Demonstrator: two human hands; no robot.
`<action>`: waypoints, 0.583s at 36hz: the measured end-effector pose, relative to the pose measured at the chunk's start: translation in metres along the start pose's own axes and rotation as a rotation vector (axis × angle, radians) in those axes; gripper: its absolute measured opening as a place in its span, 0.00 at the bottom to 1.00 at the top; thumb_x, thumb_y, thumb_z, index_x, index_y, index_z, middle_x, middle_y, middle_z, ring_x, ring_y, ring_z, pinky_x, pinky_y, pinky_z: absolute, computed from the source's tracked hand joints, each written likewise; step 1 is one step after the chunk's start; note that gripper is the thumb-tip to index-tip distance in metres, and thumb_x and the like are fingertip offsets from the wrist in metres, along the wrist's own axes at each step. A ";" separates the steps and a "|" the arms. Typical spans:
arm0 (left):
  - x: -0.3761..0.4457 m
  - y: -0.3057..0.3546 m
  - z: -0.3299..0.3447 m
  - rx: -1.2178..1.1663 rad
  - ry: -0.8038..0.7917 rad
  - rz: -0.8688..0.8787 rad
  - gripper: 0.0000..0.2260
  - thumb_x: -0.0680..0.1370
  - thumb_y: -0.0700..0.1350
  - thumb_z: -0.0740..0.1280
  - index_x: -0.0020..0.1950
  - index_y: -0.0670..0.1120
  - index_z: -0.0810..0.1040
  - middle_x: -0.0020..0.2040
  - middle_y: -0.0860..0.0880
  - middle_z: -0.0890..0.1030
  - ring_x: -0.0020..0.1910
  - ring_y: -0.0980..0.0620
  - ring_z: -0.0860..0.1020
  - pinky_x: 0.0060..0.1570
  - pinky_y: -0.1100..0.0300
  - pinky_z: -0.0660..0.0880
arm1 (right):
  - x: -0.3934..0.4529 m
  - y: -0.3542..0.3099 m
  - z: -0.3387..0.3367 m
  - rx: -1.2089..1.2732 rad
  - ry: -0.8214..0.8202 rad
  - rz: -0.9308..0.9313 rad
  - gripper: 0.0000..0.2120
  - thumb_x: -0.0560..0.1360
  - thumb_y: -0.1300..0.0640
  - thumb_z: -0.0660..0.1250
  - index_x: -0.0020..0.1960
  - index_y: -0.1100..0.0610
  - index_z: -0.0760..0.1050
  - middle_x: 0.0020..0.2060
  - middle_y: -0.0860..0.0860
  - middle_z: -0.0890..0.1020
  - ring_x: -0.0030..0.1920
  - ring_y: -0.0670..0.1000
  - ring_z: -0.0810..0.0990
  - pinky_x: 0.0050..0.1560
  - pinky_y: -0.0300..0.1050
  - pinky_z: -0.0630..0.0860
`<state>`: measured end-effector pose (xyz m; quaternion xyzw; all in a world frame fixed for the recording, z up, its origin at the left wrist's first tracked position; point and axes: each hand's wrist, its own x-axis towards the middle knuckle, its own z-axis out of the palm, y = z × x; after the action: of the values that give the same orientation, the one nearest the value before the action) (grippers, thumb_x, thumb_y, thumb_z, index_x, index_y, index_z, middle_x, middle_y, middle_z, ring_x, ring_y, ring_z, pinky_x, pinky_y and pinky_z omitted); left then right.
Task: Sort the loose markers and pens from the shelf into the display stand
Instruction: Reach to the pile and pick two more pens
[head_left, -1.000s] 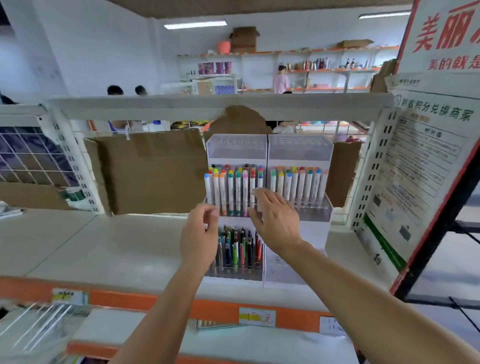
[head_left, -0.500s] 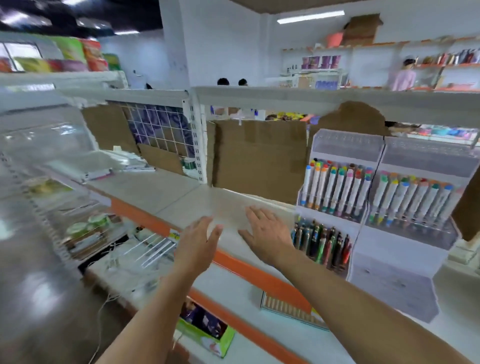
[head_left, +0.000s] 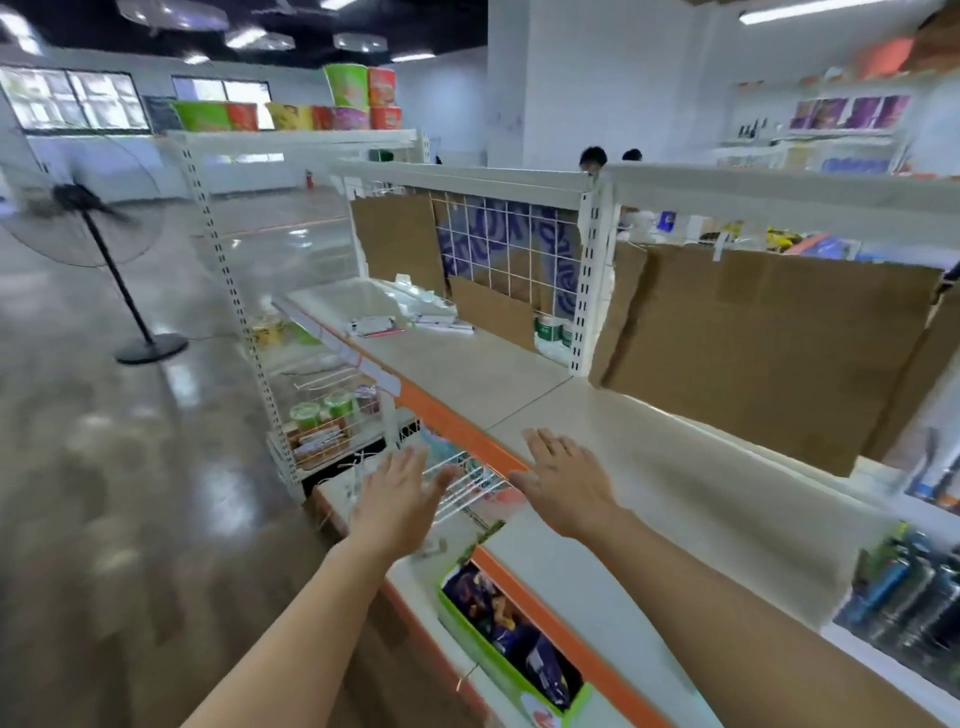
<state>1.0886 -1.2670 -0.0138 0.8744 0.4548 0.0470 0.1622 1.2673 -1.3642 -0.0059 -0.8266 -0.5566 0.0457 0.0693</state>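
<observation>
Holds nothing at this moment: keeps the left hand and the right hand flat, fingers straight and a little spread, palms down above the orange front edge of the shelf. Looks like a reach toward the next thing to collect, not a grip, probably because the head is turned away from the display stand and toward the far part of the shelf. Leaves the display stand at the right border of the view, only partly seen, with dark and blue pens standing upright in its lower clear compartment. Shows some small flat things lying far along the shelf, near the wire grid; possibly the loose markers and pens, but too blurred to tell. Finds no obstacle on the bare shelf between the hands and those things. Has brown cardboard standing along the back of the shelf, white wire hooks just under the hands, a green box on the lower level, and a standing fan well apart on the floor.
</observation>
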 end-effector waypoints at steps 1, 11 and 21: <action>0.003 -0.009 -0.003 -0.007 0.005 -0.004 0.47 0.68 0.74 0.31 0.78 0.48 0.49 0.79 0.47 0.48 0.77 0.49 0.45 0.74 0.51 0.46 | 0.007 -0.008 0.001 0.002 -0.007 -0.010 0.29 0.81 0.40 0.47 0.77 0.51 0.48 0.77 0.50 0.53 0.75 0.53 0.54 0.73 0.50 0.51; 0.044 -0.085 -0.018 0.079 -0.044 -0.076 0.42 0.71 0.71 0.35 0.79 0.48 0.45 0.79 0.48 0.46 0.77 0.48 0.44 0.74 0.52 0.45 | 0.081 -0.064 0.018 0.001 -0.073 -0.066 0.30 0.81 0.40 0.46 0.78 0.51 0.43 0.77 0.50 0.51 0.75 0.53 0.53 0.73 0.49 0.50; 0.130 -0.119 -0.025 0.082 -0.075 -0.131 0.36 0.75 0.67 0.40 0.79 0.49 0.46 0.79 0.48 0.45 0.77 0.49 0.43 0.74 0.50 0.43 | 0.184 -0.077 0.029 -0.018 -0.033 -0.127 0.28 0.82 0.42 0.48 0.77 0.53 0.49 0.75 0.51 0.58 0.73 0.54 0.59 0.70 0.50 0.56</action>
<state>1.0660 -1.0919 -0.0380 0.8498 0.5063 -0.0153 0.1457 1.2614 -1.1629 -0.0209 -0.7893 -0.6095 0.0499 0.0554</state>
